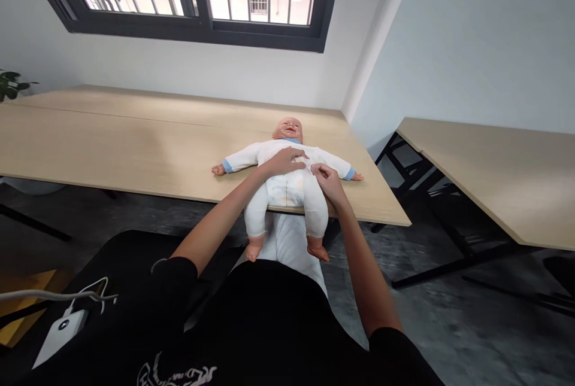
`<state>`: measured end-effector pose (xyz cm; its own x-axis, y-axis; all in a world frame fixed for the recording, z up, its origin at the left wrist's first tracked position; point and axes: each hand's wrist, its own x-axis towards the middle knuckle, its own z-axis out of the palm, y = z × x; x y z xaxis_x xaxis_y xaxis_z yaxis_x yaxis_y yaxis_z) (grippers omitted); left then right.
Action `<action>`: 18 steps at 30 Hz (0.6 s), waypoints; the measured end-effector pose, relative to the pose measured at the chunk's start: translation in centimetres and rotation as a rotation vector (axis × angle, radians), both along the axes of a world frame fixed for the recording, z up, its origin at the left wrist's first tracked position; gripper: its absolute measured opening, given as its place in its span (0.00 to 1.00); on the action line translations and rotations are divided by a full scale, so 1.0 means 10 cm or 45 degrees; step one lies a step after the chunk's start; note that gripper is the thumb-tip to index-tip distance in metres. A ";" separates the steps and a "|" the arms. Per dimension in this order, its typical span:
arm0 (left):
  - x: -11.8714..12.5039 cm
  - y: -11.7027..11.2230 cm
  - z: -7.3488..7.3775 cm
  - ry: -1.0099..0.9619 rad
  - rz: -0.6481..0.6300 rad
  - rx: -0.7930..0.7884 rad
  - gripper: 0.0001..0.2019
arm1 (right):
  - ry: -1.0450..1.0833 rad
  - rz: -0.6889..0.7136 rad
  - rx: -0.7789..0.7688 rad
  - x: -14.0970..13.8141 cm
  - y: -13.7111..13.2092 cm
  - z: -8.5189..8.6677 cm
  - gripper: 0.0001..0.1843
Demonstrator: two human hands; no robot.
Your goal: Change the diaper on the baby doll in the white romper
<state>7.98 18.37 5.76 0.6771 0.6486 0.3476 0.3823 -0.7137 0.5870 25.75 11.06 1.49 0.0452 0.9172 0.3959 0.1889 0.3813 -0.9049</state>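
A baby doll (290,128) in a white outfit with blue collar and cuffs lies on its back, arms spread. Its legs hang over the table's front edge. Around its hips is a white diaper (286,190) with a faint print. My left hand (284,161) rests across the doll's belly at the diaper's top, its fingers stretched out and apart. At the waist's right side, my right hand (327,181) is closed in a pinch. Its fingertips hold a small white piece that looks like the diaper's tab; it is partly hidden.
The doll lies near the right end of a long wooden table (112,140) below a barred window. Another table (503,176) stands to the right, across a gap. At lower left, a white power bank (60,337) with a cable (49,295) rests on a black surface.
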 end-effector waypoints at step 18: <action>-0.01 0.04 -0.01 -0.023 -0.018 -0.033 0.16 | -0.248 -0.400 -0.089 0.10 0.12 -0.23 0.16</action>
